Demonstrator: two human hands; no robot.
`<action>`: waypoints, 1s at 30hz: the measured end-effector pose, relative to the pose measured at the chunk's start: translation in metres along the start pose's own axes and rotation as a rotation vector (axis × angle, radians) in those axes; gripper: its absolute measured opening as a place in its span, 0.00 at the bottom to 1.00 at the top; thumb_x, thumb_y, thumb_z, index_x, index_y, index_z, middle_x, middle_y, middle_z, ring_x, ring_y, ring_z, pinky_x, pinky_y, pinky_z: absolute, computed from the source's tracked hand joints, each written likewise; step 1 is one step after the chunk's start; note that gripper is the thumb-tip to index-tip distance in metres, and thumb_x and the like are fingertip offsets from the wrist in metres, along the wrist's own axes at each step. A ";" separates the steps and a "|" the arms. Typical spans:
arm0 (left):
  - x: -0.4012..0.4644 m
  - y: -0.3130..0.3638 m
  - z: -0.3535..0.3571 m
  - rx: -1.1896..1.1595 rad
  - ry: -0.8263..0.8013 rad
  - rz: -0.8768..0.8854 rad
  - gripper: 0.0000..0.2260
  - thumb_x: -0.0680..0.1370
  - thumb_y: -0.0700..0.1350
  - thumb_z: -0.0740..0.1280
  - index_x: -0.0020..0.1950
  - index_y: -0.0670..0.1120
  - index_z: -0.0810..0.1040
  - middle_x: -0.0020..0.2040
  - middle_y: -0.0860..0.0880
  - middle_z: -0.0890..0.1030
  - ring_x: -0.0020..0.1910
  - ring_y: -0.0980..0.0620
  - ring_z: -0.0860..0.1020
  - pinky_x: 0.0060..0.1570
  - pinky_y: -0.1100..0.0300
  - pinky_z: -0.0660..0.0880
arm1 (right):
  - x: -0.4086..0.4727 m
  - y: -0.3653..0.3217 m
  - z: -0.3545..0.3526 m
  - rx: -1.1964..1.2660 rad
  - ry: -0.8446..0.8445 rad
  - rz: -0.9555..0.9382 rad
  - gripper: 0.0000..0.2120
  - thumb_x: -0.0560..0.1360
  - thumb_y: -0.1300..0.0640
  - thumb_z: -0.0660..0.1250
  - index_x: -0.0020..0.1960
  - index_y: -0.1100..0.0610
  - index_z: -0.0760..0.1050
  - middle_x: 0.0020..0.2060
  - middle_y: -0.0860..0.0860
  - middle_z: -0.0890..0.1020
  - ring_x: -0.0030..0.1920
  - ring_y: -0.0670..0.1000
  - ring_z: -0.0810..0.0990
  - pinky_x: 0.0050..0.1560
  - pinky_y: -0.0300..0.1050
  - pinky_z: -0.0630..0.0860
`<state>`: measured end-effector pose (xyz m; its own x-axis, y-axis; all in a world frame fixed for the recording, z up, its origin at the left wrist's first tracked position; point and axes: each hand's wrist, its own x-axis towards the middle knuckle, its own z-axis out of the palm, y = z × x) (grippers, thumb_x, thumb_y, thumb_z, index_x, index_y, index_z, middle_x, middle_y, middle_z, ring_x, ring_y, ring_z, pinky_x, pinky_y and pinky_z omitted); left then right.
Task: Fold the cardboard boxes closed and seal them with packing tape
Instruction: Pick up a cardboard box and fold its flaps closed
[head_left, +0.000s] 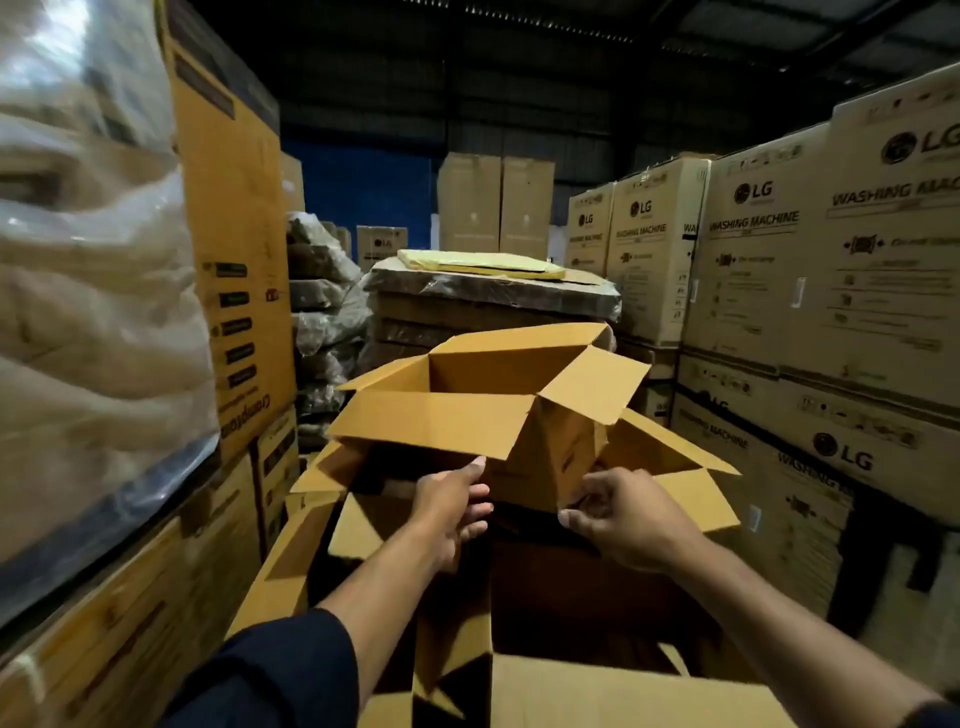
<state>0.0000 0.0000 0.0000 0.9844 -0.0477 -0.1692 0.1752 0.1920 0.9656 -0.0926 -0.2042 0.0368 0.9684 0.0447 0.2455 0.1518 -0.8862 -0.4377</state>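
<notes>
We hold one open cardboard box (519, 410) up in front of us, above a larger open carton (597, 691) that fills the low foreground; its four top flaps stand spread, the near flap (431, 423) folded toward us, the right flap (597, 382) raised and angled out. Our left hand (457, 512) reaches under the near flap with fingers fairly straight, thumb tip against the flap's lower edge; our right hand (623, 512) curls its fingers and pinches the box's lower right corner.

We judge the box light and apparently empty, since two fingertip holds carry it; the corrugated board looks stiff along the panels yet bends readily at the scored creases, so we would take hold at the corners and the flap edges, not mid-panel where it could buckle; the surface seems dry and not slippery.

We count one box in hand, one big carton below, and at least two more open cartons to its left; no tape roll is in view. Beyond stand stacked washing machine boxes (810, 249) on the right, six or more, a wrapped pallet of flat cardboard (493, 306) behind, and shrink-wrapped goods (88, 260) on the left.
</notes>
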 end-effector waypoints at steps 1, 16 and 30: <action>0.018 -0.001 0.011 -0.043 0.036 -0.026 0.23 0.80 0.55 0.74 0.70 0.44 0.78 0.61 0.42 0.84 0.57 0.42 0.84 0.51 0.49 0.83 | 0.011 0.012 0.003 0.035 0.011 0.006 0.11 0.77 0.42 0.72 0.56 0.46 0.82 0.53 0.42 0.84 0.52 0.41 0.82 0.52 0.44 0.83; 0.174 0.012 0.090 -0.524 0.112 -0.235 0.15 0.78 0.47 0.77 0.60 0.43 0.78 0.62 0.41 0.78 0.63 0.37 0.77 0.59 0.38 0.81 | 0.096 0.136 0.052 0.196 0.061 0.093 0.06 0.78 0.45 0.73 0.48 0.46 0.84 0.46 0.42 0.84 0.48 0.43 0.82 0.47 0.44 0.83; 0.031 0.101 0.012 -0.369 0.060 0.036 0.10 0.79 0.28 0.67 0.58 0.34 0.80 0.51 0.37 0.83 0.46 0.41 0.84 0.26 0.53 0.82 | 0.024 0.060 0.057 0.356 0.072 0.237 0.32 0.67 0.35 0.79 0.64 0.44 0.70 0.61 0.46 0.81 0.58 0.48 0.80 0.60 0.48 0.80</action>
<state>0.0478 0.0058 0.0946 0.9871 0.0207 -0.1585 0.1232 0.5333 0.8369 -0.0486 -0.2296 -0.0331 0.9703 -0.1847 0.1564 -0.0022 -0.6530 -0.7574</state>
